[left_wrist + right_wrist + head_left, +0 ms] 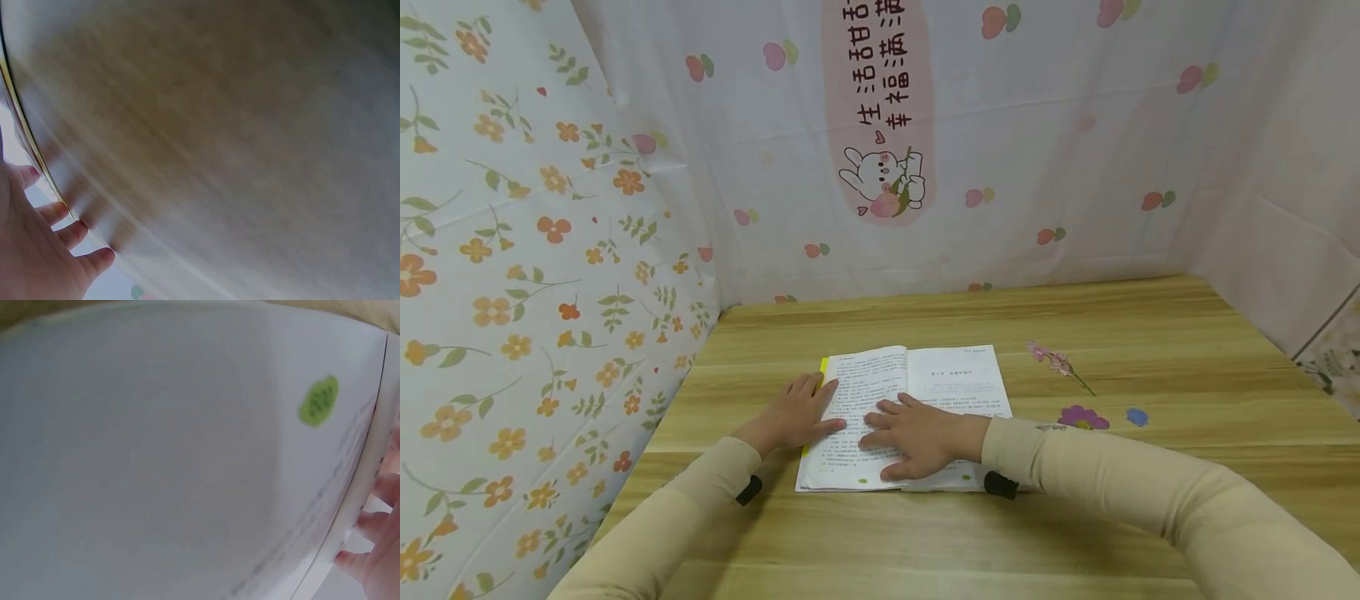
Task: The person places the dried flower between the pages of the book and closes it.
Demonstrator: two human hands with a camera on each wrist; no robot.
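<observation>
At the far left hangs a white cloth printed with orange flowers and green leaves [492,311], beside a light-brown wood-grain table [850,546]. Next comes the left hand [792,415], below a beige long sleeve with a small black piece [748,490] under the wrist; its fingers are spread and straight, resting on the left edge of an open book with white printed pages [868,383], where a bright yellow strip [824,365] shows. The book lies flat on the table in front of the person. Over its lower middle rests the right hand [919,435], palm down, fingers extended and apart, fingertips on the left page. Behind stands a pale pink cloth with a white cartoon rabbit [880,175]. Farther right, on the table, are a pink flower sprig with a green stem [1058,364], a purple flower with a yellow centre [1084,417], partly hidden by the right sleeve [1120,475], and a small blue flower [1137,417].
</observation>
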